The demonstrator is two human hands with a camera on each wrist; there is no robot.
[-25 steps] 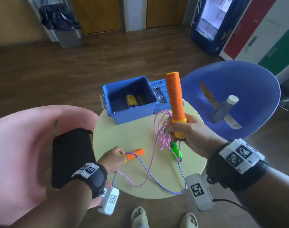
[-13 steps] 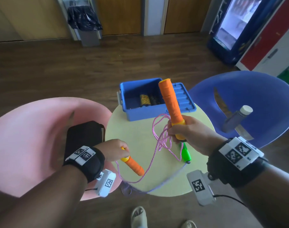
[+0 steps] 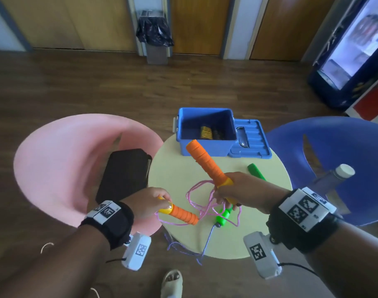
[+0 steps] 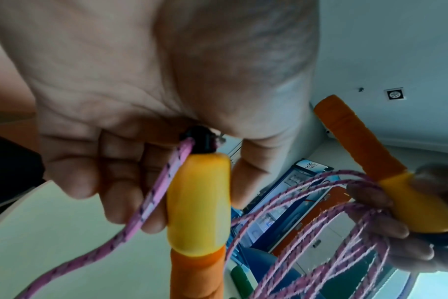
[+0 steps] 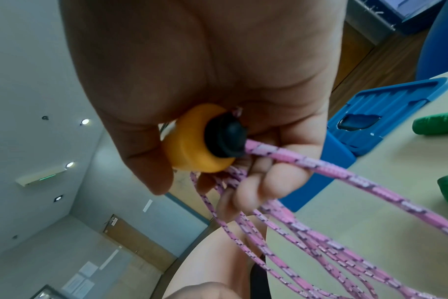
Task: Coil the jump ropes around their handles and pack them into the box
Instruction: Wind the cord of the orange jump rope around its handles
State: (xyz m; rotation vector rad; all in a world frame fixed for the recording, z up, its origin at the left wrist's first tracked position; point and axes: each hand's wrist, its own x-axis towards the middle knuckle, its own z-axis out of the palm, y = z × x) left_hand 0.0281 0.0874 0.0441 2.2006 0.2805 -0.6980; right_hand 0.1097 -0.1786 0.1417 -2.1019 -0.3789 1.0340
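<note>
Over the round pale-yellow surface (image 3: 179,168), both hands are occupied with one pink jump rope (image 3: 202,197). The right hand (image 3: 244,190) is curled round the yellow lower end of an orange handle (image 3: 205,162), which tilts up and away toward the box; several loops of the pink rope are gathered under the same fingers (image 5: 253,182), and the rope leaves the black end cap at the base of that handle. The left hand (image 3: 149,201) pinches the yellow end of the second orange handle (image 3: 181,215) between thumb and fingertips, with the orange grip pointing toward the right hand and lying low over the surface. Pink rope runs from its black cap down past the left fingers (image 4: 120,188).

A green handle (image 3: 223,217) lies on the surface just below the right hand, with a blue-purple rope (image 3: 208,239) trailing from it over the near edge. A second green handle (image 3: 255,171) lies beyond the right hand, partly hidden by it.

At the far edge of the surface stands an open blue box (image 3: 205,145), holding a yellow and a dark coiled item at its bottom. Its blue lid (image 3: 251,138) lies flat against its right side.

A pink chair (image 3: 65,160) at left carries a black bag (image 3: 123,173); a blue chair (image 3: 345,151) at right carries a capped bottle (image 3: 334,177).
</note>
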